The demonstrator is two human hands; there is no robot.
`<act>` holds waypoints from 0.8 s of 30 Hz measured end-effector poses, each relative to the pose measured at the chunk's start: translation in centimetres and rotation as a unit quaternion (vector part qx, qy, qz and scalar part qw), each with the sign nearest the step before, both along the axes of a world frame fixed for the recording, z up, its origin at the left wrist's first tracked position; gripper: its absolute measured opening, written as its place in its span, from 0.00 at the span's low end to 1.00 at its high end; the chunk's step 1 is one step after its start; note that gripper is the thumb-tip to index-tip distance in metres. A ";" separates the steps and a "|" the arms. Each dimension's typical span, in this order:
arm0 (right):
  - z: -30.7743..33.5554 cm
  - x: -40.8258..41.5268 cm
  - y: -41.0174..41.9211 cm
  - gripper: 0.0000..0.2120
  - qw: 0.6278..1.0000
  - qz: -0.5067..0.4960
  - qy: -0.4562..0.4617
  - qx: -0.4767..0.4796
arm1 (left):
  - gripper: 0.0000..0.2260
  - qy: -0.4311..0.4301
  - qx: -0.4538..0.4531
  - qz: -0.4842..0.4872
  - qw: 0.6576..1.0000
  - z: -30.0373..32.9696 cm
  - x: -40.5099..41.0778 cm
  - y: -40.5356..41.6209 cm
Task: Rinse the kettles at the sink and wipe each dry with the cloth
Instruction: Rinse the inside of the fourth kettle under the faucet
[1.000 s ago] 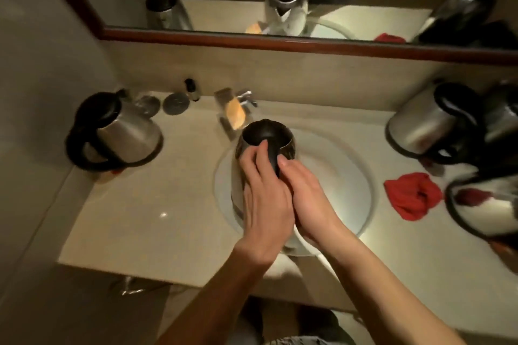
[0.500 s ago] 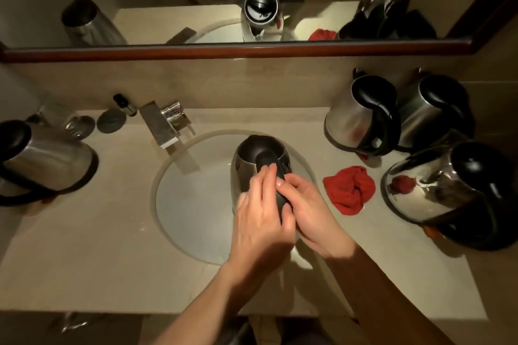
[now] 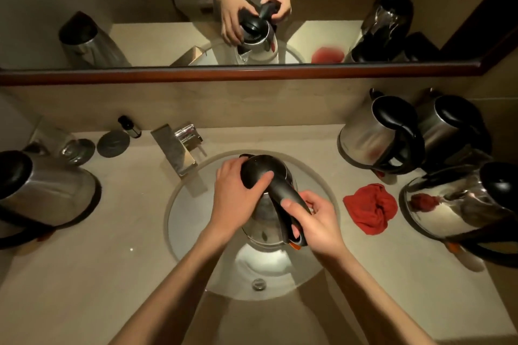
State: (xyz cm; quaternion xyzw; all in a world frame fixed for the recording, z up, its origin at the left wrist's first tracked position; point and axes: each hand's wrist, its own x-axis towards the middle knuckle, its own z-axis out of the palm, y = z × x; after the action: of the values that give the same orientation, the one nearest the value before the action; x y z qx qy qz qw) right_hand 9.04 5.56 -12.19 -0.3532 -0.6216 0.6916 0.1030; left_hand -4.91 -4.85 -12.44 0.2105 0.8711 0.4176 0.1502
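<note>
Right hand [image 3: 316,224] has its grip clamped round the black handle [image 3: 283,204] of the held kettle [image 3: 265,199]; left hand [image 3: 238,193] grips the black lid, thumb across its top. The kettle sits over the sink [image 3: 185,216] basin, inside its rim, the faucet [image 3: 179,148] near on the left. The red cloth [image 3: 371,209] lies on the desk [image 3: 112,274] just beside the right rim. Three kettles [image 3: 375,134] crowd the desk's right edge, one kettle [image 3: 42,193] the left; bare desk lies front left.

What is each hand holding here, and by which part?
Both hold the kettle over the sink: left hand over its lid, right hand round the handle.
</note>
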 end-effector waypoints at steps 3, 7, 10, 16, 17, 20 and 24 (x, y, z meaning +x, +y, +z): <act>-0.7 -1.5 -1.0 0.17 0.997 0.006 -0.041 0.058 | 0.24 -0.020 0.034 -0.010 0.999 -0.6 -1.1 -1.0; -1.9 -3.1 -2.3 0.19 0.992 -0.006 -0.083 0.093 | 0.16 -0.060 0.072 0.033 0.995 -1.0 -1.3 -2.2; -2.1 -3.5 -3.4 0.17 0.989 -0.002 -0.080 0.121 | 0.16 -0.090 0.066 0.059 0.992 -1.5 -1.6 -3.1; -1.7 -4.5 -4.6 0.13 0.981 0.043 -0.110 0.156 | 0.14 -0.056 0.088 0.086 0.991 -2.3 -2.0 -3.8; -1.7 -4.7 -4.7 0.13 0.980 0.040 -0.114 0.158 | 0.14 -0.046 0.088 0.084 0.991 -2.4 -2.1 -3.8; -2.0 -5.0 -4.9 0.13 0.975 0.022 -0.131 0.179 | 0.16 -0.006 0.075 0.074 0.994 -2.5 -2.5 -3.7; -2.8 -5.1 -5.2 0.21 0.971 -0.003 -0.153 0.185 | 0.15 0.103 0.073 0.044 0.991 -2.4 -2.4 -3.6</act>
State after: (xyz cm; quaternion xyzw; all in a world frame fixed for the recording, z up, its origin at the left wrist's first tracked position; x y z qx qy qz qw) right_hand 3.94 0.35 -15.01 -0.4315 -0.7461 0.5020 0.0721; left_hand -7.29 -8.44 -14.80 0.2246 0.8576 0.4621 0.0253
